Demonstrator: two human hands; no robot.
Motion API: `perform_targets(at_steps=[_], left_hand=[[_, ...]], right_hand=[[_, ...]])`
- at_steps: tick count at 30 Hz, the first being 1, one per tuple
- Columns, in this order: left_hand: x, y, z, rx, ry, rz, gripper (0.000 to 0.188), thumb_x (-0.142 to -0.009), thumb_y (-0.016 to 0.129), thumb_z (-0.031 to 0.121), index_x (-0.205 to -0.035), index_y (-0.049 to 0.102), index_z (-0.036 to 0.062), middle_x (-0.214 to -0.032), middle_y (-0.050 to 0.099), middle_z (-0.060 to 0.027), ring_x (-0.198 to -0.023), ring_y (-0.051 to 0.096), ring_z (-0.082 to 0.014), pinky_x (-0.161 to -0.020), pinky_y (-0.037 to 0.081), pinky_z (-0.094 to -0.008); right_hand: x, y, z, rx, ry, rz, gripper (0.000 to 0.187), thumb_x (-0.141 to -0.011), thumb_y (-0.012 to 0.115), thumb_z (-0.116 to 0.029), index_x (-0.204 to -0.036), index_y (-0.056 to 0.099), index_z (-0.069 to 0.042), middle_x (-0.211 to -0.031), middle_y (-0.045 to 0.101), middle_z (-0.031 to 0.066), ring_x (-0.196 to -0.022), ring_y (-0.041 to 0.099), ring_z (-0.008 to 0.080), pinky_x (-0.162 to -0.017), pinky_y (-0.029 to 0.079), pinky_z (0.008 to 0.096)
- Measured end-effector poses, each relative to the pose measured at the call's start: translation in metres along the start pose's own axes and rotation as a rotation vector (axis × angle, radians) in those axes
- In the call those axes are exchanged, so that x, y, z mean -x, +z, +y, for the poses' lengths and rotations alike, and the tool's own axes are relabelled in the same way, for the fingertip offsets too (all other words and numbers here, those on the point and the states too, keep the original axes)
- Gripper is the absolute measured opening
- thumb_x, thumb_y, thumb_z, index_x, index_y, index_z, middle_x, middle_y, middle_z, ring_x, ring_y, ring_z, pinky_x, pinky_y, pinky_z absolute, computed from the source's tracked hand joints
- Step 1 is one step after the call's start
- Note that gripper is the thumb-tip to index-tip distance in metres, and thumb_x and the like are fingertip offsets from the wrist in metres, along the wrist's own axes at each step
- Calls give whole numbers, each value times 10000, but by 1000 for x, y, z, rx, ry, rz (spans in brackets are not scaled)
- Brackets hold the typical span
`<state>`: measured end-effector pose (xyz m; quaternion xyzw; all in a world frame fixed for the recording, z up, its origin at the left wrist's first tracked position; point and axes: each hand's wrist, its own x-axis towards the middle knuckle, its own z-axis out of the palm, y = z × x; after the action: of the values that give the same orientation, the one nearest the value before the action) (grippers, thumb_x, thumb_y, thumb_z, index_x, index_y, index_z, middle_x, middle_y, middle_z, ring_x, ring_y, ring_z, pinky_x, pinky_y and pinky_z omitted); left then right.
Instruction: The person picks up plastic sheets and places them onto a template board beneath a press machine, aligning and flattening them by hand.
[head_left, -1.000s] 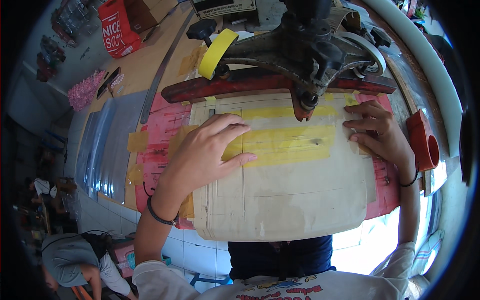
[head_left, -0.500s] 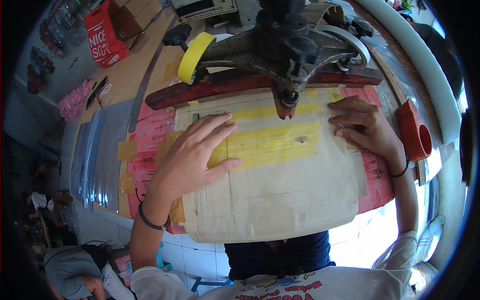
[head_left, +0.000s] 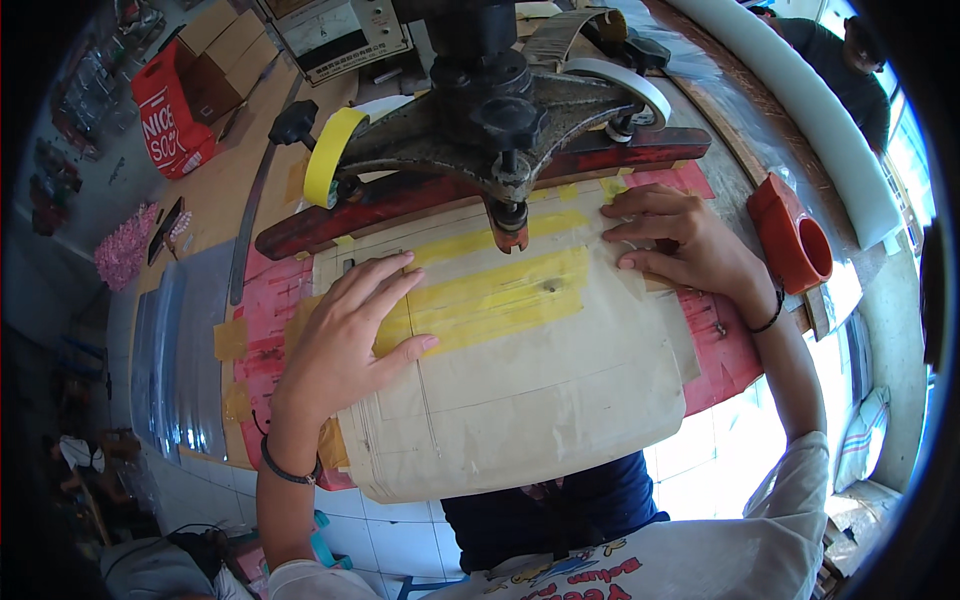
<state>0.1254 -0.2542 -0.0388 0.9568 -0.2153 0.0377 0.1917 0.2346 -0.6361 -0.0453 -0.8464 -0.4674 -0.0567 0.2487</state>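
A cream-coloured sheet (head_left: 530, 420) with pencil-thin lines lies over a red, stained base (head_left: 265, 335), its near edge curving down towards me. Wide strips of yellow tape (head_left: 500, 298) cross its upper half. My left hand (head_left: 345, 335) rests on the sheet's left part, fingers spread, thumb apart, fingertips on the tape. On the far right edge lies my right hand (head_left: 690, 245), its fingers bent and apart, nothing visible in it. Beyond both hands is a dark metal machine head (head_left: 490, 125) with a long red bar (head_left: 400, 198) along the sheet's far edge.
A yellow tape roll (head_left: 335, 158) and a white ring (head_left: 640, 95) hang on the machine. At right stands a red holder (head_left: 790, 240) with a round hole; a person (head_left: 845, 85) is farther off. Clear plastic sheets (head_left: 185, 350), a phone (head_left: 165, 232) and a red bag (head_left: 170, 120) lie left.
The whole view has shifted, so the machine and sheet appear farther left and slightly tilted. Both hands keep nearly the same places on the sheet. The person at upper right shows more fully.
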Motion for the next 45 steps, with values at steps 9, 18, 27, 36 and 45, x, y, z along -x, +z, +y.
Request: perform_targets(at_steps=[9, 18, 27, 36, 45], left_hand=[[5, -1, -6, 13, -4, 72, 405, -842, 761, 175, -1218, 691, 41, -1300, 622, -142, -1200, 600, -329, -1045, 461, -423], [11, -20, -59, 141, -86, 225, 164, -857, 738, 87, -1014, 763, 47, -676, 572, -80, -594, 550, -177, -625, 475, -325], [50, -23, -27, 9, -170, 58, 309, -889, 753, 197, -1174, 739, 78, -893, 603, -93, -826, 587, -231, -797, 492, -350], [155, 64, 50, -135, -258, 562, 346, -935, 677, 338, -1228, 747, 167, -1338, 618, -113, -1307, 507, -345, -1138, 328, -494], [160, 119, 47, -84, -348, 851, 297, -947, 612, 421, -1133, 797, 281, -1456, 559, -70, -1430, 360, -358, -1217, 51, -593]], right_hand=[[-1, 1, -2, -16, 23, -24, 272, -819, 803, -137, -1067, 769, -30, -1241, 699, 143, -1152, 647, 316, -1011, 521, 424], [-3, -3, -9, 74, -18, 28, 173, -858, 760, -123, -1005, 762, -32, -1157, 719, 134, -1117, 648, 328, -979, 523, 415], [45, 6, -51, 116, 88, 123, 222, -880, 691, -64, -1095, 730, -24, -1240, 700, 143, -1170, 637, 345, -1012, 512, 428], [123, 32, -73, 196, 447, 621, 186, -989, 629, -125, -969, 759, 8, -1013, 764, 119, -996, 701, 266, -910, 531, 387], [134, 44, -61, 171, 504, 676, 219, -1023, 599, -127, -1030, 766, 13, -1017, 762, 107, -937, 723, 205, -851, 551, 326]])
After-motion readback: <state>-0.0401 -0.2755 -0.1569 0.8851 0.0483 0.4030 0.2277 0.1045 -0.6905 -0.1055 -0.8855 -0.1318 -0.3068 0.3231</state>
